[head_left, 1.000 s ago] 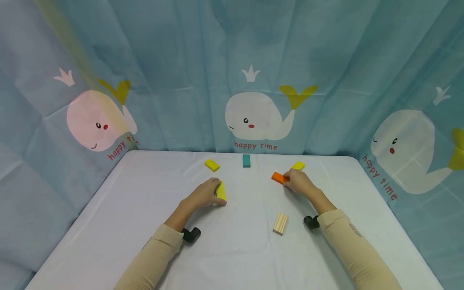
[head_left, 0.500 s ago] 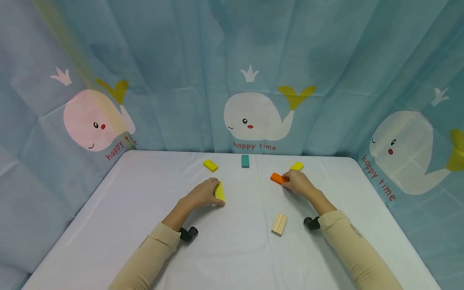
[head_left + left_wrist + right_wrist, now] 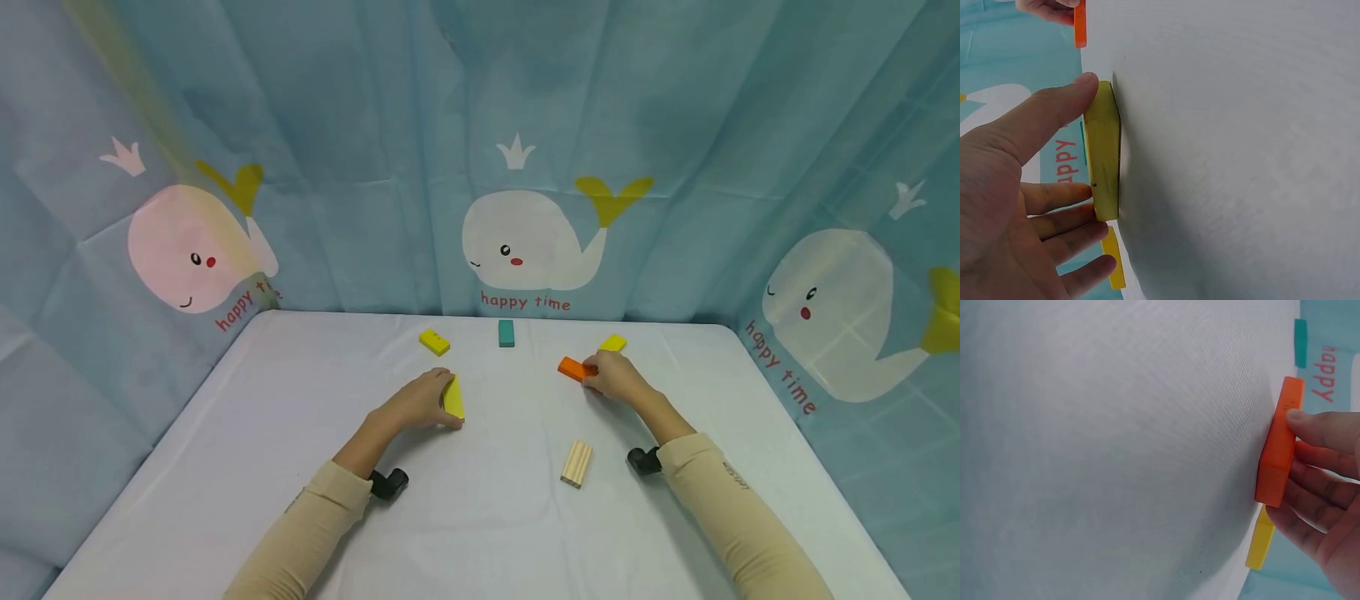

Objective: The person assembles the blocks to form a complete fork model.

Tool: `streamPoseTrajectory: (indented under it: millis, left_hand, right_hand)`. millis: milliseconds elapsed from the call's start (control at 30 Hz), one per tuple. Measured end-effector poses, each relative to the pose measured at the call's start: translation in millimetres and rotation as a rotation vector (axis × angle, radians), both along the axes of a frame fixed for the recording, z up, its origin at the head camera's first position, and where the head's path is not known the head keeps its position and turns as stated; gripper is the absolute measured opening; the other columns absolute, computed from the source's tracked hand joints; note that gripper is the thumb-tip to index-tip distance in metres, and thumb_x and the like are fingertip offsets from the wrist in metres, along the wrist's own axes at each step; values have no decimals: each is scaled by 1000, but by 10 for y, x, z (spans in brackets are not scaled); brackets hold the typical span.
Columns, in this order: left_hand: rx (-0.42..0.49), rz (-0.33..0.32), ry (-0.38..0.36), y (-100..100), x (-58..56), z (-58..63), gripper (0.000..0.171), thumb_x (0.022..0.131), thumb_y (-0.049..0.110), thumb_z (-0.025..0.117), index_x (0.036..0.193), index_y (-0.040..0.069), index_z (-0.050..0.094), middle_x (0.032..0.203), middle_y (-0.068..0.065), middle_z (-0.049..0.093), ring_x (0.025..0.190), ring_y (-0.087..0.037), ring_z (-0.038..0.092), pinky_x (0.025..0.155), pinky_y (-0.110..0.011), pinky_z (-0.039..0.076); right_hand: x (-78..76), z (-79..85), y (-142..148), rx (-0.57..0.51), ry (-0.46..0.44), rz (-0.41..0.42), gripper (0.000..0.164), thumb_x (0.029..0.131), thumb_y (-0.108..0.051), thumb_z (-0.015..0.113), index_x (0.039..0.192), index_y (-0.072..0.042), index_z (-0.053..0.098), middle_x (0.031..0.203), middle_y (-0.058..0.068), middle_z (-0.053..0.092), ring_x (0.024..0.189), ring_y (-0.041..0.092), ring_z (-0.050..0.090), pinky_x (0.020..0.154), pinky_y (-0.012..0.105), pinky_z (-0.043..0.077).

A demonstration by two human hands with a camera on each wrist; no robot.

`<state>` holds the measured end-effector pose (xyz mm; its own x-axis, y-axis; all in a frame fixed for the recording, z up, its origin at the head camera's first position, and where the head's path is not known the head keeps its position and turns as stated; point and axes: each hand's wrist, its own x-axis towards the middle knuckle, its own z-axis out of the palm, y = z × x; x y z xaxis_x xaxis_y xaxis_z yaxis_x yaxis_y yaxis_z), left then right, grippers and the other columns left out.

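My left hand (image 3: 420, 400) holds a yellow triangular block (image 3: 454, 400) between thumb and fingers, left of the table's middle. In the left wrist view the thumb presses one end of the yellow triangular block (image 3: 1105, 153) and fingertips touch the other. Further right, my right hand (image 3: 617, 375) pinches an orange rectangular block (image 3: 572, 369), whose left end sticks out past the fingers. Seen from the right wrist, the thumb lies on the face of the orange block (image 3: 1280, 440) with fingers behind it, and the block stands low at the tablecloth.
Behind the left hand lies a yellow rectangular block (image 3: 434, 342). A teal block (image 3: 506, 333) is near the back edge. Another yellow block (image 3: 613, 342) sits just beyond the right hand, partly covered. A pale grooved wooden piece (image 3: 577, 464) lies between the forearms on the white-clothed table (image 3: 495, 533).
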<state>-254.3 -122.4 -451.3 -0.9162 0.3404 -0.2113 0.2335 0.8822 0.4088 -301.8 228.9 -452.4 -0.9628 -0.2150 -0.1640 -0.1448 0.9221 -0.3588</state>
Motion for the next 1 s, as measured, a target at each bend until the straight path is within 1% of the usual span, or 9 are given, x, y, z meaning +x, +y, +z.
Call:
streamPoseTrajectory:
  millis: [200, 333, 533, 733, 833, 1000]
  left_hand:
    - [-6, -8, 29, 11, 3, 8, 87, 75, 40, 83, 143, 2, 45, 150, -16, 42, 136, -30, 43, 114, -46, 37]
    - [-8, -17, 60, 16, 6, 17, 84, 74, 41, 83, 140, 2, 49, 146, -16, 47, 130, -30, 48, 111, -45, 41]
    - [2, -34, 80, 55, 4, -5, 80, 73, 43, 83, 136, 3, 53, 142, -14, 50, 122, -27, 52, 106, -43, 45]
    - [14, -67, 95, 130, -5, -46, 80, 74, 44, 82, 137, 3, 53, 141, -14, 51, 122, -27, 52, 108, -43, 44]
    - [17, -84, 106, 178, -9, -47, 80, 74, 45, 82, 136, 4, 54, 141, -13, 52, 124, -27, 52, 108, -43, 44]
    - [16, -83, 108, 262, -18, -36, 80, 74, 46, 81, 138, 7, 53, 143, -11, 51, 125, -26, 51, 109, -43, 43]
  right_hand:
    - [3, 5, -2, -12, -6, -11, 41, 91, -16, 69, 125, 5, 62, 118, 20, 66, 96, 27, 59, 97, 48, 51]
    - [7, 10, -4, -16, -6, -12, 41, 91, -17, 68, 125, 5, 62, 119, 20, 66, 98, 28, 60, 98, 48, 50]
    - [3, 0, -2, -18, -2, -12, 41, 90, -17, 69, 124, 5, 63, 117, 20, 66, 97, 27, 59, 98, 48, 50]
    - [6, -12, 4, -15, -4, -15, 40, 90, -17, 69, 124, 4, 63, 116, 19, 66, 96, 27, 59, 98, 48, 50]
    - [7, -13, 2, -17, -3, -14, 40, 91, -17, 69, 124, 4, 63, 117, 19, 66, 97, 27, 59, 98, 48, 50]
    - [6, -6, -3, -26, 1, -16, 39, 90, -17, 69, 124, 4, 63, 119, 20, 66, 101, 29, 59, 100, 49, 49]
